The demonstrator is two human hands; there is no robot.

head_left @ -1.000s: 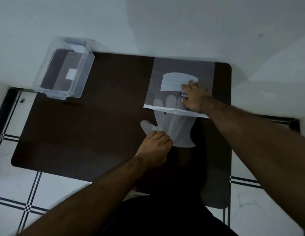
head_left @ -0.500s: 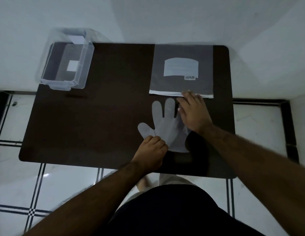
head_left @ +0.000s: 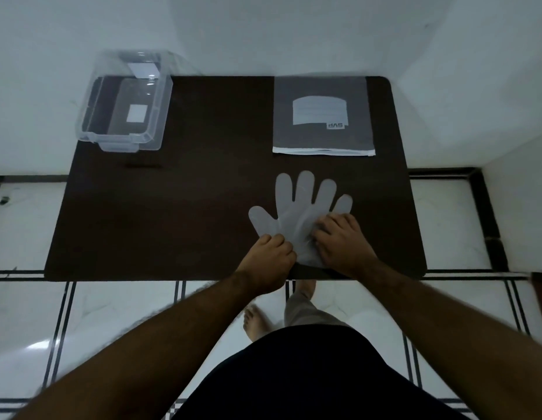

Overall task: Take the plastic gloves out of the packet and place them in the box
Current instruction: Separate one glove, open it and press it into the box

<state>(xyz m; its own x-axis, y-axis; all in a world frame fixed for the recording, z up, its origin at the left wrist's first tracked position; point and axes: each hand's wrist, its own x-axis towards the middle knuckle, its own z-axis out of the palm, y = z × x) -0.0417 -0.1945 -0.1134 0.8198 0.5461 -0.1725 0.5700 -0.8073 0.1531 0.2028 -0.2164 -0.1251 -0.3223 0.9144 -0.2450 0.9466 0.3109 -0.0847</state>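
A translucent plastic glove (head_left: pixel 303 207) lies flat on the dark table (head_left: pixel 172 207), fingers pointing away from me, fully out of the packet. My left hand (head_left: pixel 268 259) pinches the glove's cuff at its left lower edge. My right hand (head_left: pixel 342 244) presses on the glove's right side near the little finger, fingers curled into the plastic. The grey packet (head_left: pixel 322 116) with a white label lies flat beyond the glove, its open white edge facing me. The clear plastic box (head_left: pixel 124 101) stands open at the table's far left corner.
White walls close in behind and to the right of the table. The floor below is white tile with black lines. My bare feet (head_left: pixel 257 322) and dark shorts show under the table's near edge.
The glove has come fully out of the packet and lies nearer me. My right hand left the packet and moved down onto the glove. My left hand kept its pinch.
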